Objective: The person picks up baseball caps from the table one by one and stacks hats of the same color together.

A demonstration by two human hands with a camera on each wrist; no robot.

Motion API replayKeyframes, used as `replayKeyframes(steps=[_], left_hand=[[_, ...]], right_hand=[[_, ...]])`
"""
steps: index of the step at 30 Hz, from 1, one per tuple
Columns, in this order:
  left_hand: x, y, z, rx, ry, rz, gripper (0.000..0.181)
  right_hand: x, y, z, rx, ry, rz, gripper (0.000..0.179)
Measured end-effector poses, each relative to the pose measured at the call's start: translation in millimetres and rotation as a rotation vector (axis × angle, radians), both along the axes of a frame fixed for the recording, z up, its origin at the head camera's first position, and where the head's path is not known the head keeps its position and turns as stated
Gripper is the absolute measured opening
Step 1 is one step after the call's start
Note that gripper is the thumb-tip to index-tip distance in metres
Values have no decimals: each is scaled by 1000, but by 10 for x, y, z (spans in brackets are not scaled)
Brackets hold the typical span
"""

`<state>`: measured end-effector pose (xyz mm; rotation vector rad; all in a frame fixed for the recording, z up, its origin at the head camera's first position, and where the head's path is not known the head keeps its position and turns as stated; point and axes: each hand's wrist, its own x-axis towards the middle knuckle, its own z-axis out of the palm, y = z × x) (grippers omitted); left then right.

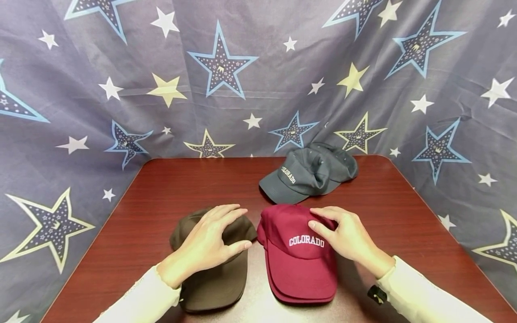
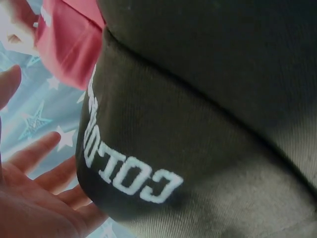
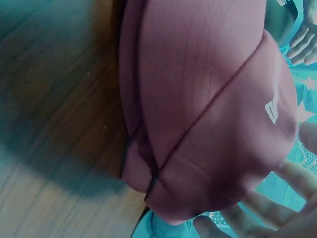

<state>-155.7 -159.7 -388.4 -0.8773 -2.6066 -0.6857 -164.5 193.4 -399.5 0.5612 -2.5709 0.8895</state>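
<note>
A dark brown baseball cap (image 1: 216, 287) lies on the near part of the table, brim toward me. My left hand (image 1: 210, 235) hovers at its crown with fingers relaxed and thumb spread; it hides the lettering, whose white letters appear on the brown cap (image 2: 148, 124) in the left wrist view. To the right lie two stacked maroon baseball caps (image 1: 303, 276), the upper one reading COLORADO. My right hand (image 1: 349, 231) is at the right side of their crown, fingers loosely extended. In the right wrist view its fingertips are close to the maroon crown (image 3: 233, 134); contact is unclear.
Behind the maroon caps, two dark grey caps overlap, the front grey cap (image 1: 295, 175) marked COLORADO and the rear grey cap (image 1: 345, 163) tucked behind it. A reddish-brown wooden table (image 1: 194, 184) carries everything. A star-patterned grey curtain (image 1: 258, 40) surrounds its back and sides.
</note>
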Motion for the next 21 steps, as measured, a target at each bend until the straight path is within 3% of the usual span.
replayKeyframes(steps=[9,21], left_hand=[[-9,82,10,-5,-10,-16,71],[-18,80,21,-26,-4,-36,71]], right_hand=[[-183,79,159,-47,-61,-94,31],[-596,210,280,47,-122,-196,44]])
